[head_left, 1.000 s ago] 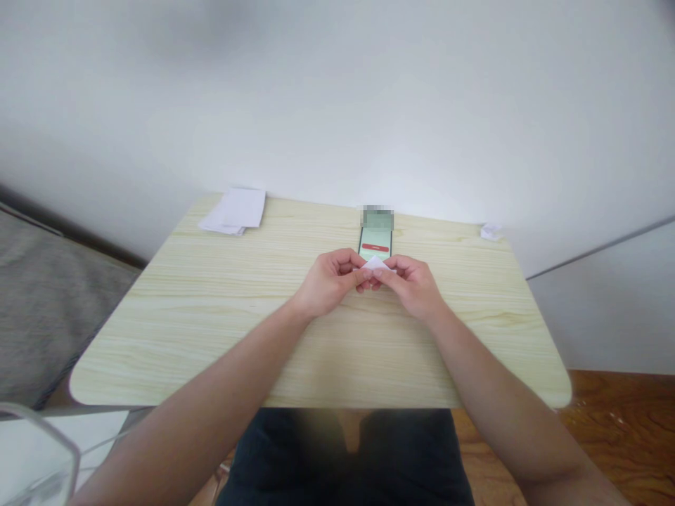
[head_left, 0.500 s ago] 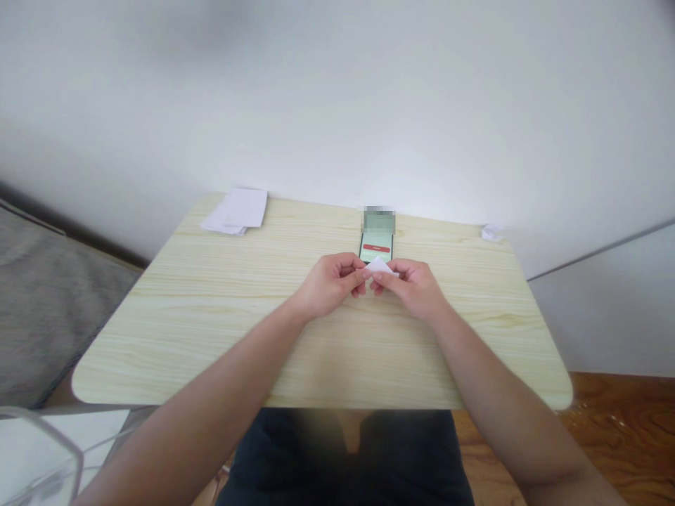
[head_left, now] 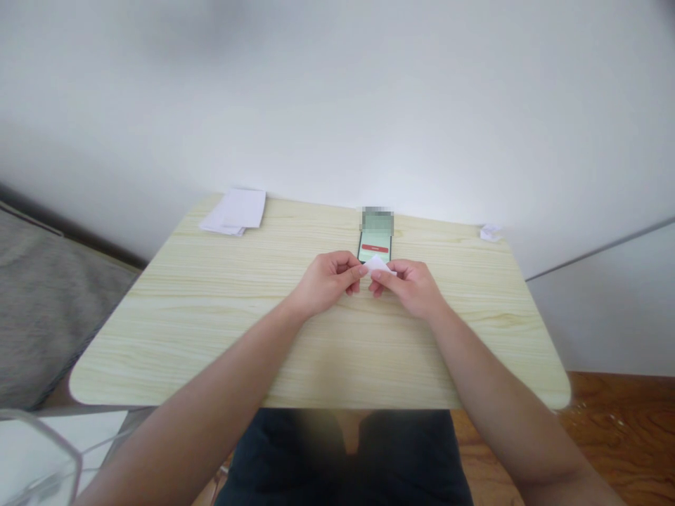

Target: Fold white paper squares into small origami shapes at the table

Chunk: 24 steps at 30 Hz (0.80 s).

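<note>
A small piece of folded white paper [head_left: 376, 264] is pinched between my two hands above the middle of the table, its pointed corner facing away from me. My left hand [head_left: 332, 281] grips its left edge between thumb and fingers. On the right edge, my right hand [head_left: 412, 284] holds it with the thumb on top. Just beyond the paper lies a phone [head_left: 375, 242] with a lit green screen and a red bar; the paper overlaps its near end in view. The paper's underside is hidden.
Several white paper sheets [head_left: 243, 208] lie at the table's back left. A crumpled or folded white paper [head_left: 490, 232] sits at the back right corner. The pale wooden table [head_left: 211, 337] meets a white wall [head_left: 337, 105] behind; a grey cushioned surface [head_left: 53, 309] is at left.
My left fingers have shifted slightly on the paper, leaving a little more of it showing between the hands. The other things have stayed in place.
</note>
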Available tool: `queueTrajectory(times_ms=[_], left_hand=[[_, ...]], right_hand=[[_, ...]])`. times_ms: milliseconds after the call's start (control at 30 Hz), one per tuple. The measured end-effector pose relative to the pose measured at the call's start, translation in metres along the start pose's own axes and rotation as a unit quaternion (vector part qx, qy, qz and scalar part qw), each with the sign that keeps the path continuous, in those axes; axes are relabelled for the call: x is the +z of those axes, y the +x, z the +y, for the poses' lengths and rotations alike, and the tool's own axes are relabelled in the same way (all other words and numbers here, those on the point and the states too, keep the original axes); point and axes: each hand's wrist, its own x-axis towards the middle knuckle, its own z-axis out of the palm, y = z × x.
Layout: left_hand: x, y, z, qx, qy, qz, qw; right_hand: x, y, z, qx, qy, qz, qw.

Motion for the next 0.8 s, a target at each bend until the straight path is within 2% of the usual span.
queueTrajectory(times_ms=[500, 633, 800], left_hand=[[-0.0043, 0.0039, -0.0022, 0.003, -0.01, 0.0, 1.0], [-0.0046, 0.0044, -0.0023, 0.008, -0.017, 0.008, 1.0], [-0.0047, 0.0041, -0.0032, 0.01, -0.018, 0.015, 1.0]], right_hand=[[-0.0051, 0.004, 0.006, 0.012, 0.07, 0.001, 0.997], [-0.0063, 0.0049, 0.007, 0.011, 0.058, 0.027, 0.998], [-0.0066, 0.0027, 0.0036, -0.009, 0.021, 0.031, 0.999]])
